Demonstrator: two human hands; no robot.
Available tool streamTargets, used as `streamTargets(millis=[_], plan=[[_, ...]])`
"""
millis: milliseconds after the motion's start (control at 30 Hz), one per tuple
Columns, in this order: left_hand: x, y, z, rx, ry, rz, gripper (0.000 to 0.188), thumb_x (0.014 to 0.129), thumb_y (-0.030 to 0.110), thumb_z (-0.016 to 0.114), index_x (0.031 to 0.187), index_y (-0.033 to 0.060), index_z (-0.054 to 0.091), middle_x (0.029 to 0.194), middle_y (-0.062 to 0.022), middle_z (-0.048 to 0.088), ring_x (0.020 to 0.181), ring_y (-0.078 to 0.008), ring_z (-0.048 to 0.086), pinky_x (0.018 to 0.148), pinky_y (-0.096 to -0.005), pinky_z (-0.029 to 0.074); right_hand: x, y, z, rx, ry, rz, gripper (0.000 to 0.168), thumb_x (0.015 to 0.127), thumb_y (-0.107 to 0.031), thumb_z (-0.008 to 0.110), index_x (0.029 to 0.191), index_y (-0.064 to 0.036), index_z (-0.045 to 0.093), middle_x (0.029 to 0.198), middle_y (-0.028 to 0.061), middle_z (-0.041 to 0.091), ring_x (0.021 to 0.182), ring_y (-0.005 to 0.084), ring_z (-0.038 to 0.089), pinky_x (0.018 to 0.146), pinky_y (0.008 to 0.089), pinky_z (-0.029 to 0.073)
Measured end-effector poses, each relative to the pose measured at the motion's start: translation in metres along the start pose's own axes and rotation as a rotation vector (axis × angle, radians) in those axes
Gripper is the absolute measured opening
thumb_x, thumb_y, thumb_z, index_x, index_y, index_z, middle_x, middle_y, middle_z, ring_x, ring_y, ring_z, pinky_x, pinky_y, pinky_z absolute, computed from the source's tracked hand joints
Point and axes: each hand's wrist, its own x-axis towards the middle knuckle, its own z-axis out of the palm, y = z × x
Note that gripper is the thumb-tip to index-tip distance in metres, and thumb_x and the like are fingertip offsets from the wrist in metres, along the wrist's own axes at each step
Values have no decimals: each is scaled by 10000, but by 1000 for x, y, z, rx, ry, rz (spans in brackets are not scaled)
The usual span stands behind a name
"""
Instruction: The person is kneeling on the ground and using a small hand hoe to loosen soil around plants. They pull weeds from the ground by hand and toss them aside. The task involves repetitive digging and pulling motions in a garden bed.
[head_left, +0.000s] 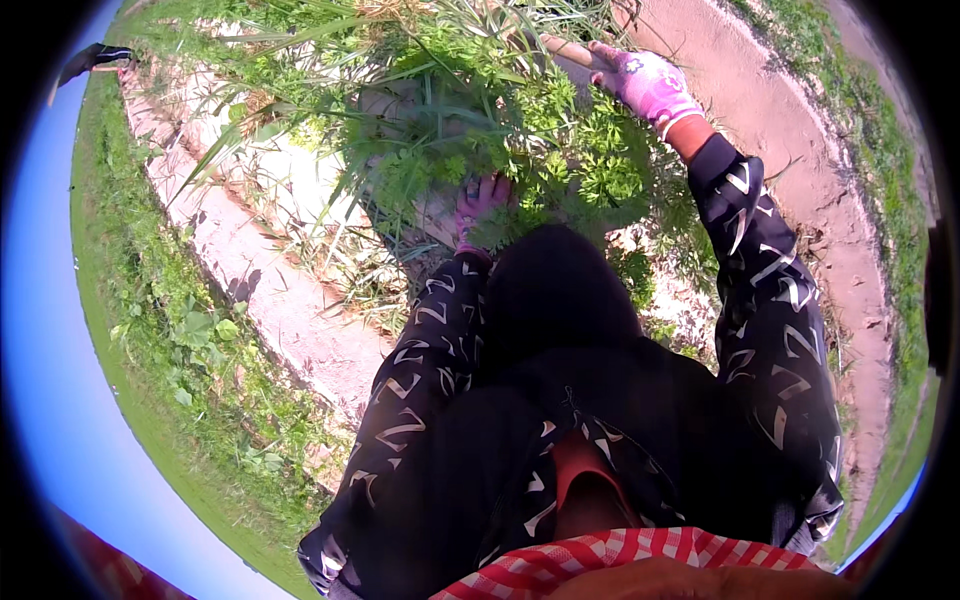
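Note:
My right hand (646, 84), in a pink flowered glove, is closed around the wooden handle (568, 51) of a tool at the upper right. The tool's far end is lost among grass and leaves. Below and left of it, my left hand (482, 201), in a pink glove too, is low among shaded stems near my knee; leaves partly cover its fingers, and whether it grips anything cannot be told. Feathery green plants, like carrot tops (611, 161), grow between the hands. Long-bladed grass (427, 127) stands among them.
Bare soil furrows run along both sides, one on the left (277, 300) and one on the right (817, 172). Leafy weeds (199, 330) grow past the left furrow. Another person's dark sleeve (94, 60) shows at the far upper left.

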Motion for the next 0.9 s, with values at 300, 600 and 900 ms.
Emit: streamTargets(millis=[300,600,900], plan=[[-3,-3,-1,117,-69,-16,379,771,379,471,1093,180,480,1261,-45,382,1000,-269,492,838,-445,368,-91,17,35,113,71,30,471,772,-320,590,1212,-232,447,1010,131,581,910,283,573,748,365,456],[4,-5,0,84,-12,5,375,756,358,487,1076,162,483,1145,-40,448,1013,-234,475,818,-423,378,46,-34,37,133,-15,41,383,817,-369,470,1159,-197,464,983,128,590,898,311,561,747,414,447],[-2,-9,-9,39,-101,25,386,739,367,504,1061,154,513,1107,-52,485,977,-257,498,819,-430,380,-35,-2,58,409,58,-4,455,807,-354,532,1222,-189,447,912,150,610,816,275,603,711,346,459]])
